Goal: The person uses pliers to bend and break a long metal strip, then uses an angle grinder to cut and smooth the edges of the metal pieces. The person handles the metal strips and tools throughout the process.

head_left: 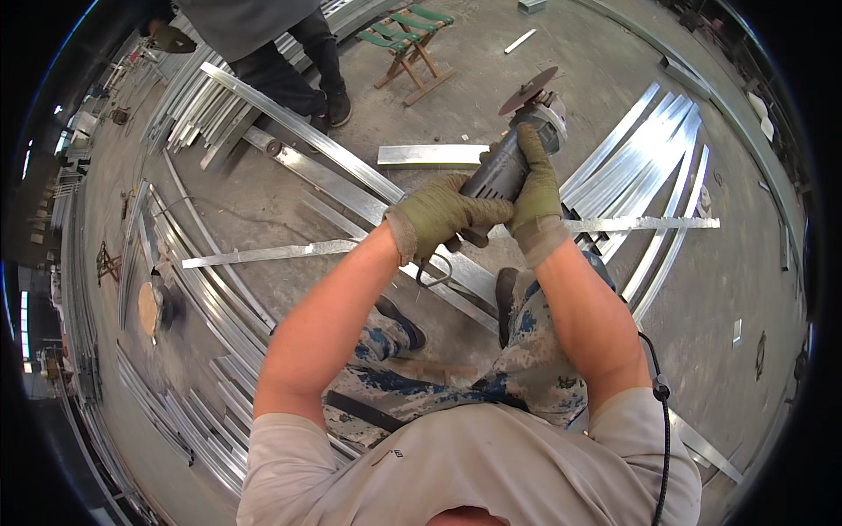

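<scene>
I hold an angle grinder [513, 145] up in front of me with both gloved hands. My left hand [443, 215] is wrapped around the rear of its grey body. My right hand [535, 188] grips the body further forward, just behind the head. The dark cutting disc [528, 90] points away from me, tilted, above the floor. Under my hands a long thin metal strip [289, 252] lies crosswise over other galvanised profiles. The grinder's black cable [660, 386] runs down past my right arm.
Long galvanised steel profiles [649, 167] lie fanned on the concrete floor to the right and stacked at the left [189, 289]. A short metal piece [430, 155] lies ahead. Another person's legs [289, 74] stand at the top. A green folding stool [408, 44] stands behind.
</scene>
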The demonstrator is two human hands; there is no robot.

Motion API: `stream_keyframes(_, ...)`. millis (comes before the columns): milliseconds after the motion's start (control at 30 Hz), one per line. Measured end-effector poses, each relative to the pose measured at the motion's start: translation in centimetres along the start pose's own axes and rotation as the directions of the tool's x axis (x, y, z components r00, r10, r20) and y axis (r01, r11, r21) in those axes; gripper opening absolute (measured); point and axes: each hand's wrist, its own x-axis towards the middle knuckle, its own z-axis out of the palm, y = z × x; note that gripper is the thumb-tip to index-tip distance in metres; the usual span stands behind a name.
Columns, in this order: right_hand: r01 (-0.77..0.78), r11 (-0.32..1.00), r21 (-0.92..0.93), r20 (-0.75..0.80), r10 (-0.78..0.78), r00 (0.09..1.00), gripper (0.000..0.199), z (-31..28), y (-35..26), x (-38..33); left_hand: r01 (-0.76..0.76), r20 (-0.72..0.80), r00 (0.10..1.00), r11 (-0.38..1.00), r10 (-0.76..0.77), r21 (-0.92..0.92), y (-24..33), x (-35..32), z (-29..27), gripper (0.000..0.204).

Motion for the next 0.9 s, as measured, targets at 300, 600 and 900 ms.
stream_keyframes(300, -0.047, 0.992, 0.118, 0.145, 0.030, 0.989, 0.031, 1.0, -0.9, 0.8, -0.136, -0.062, 0.984, 0.923, 0.169, 0.359, 2.5, 2.6, -2.4, 0.056)
stream_keyframes(600, -0.108, 0.994, 0.012, 0.165, 0.105, 0.981, 0.043, -0.8, -1.4, 4.2, -0.092, -0.064, 0.932, 0.402, 0.356, 0.911, 4.2, 5.9, -2.0, 0.086)
stream_keyframes(900, -0.134, 0.987, 0.087, 0.001, 0.134, 0.991, 0.037, 0.5, -1.8, 5.2, -0.076, -0.077, 0.959, 0.504, 0.274, 0.860, 6.3, 4.0, -2.0, 0.077)
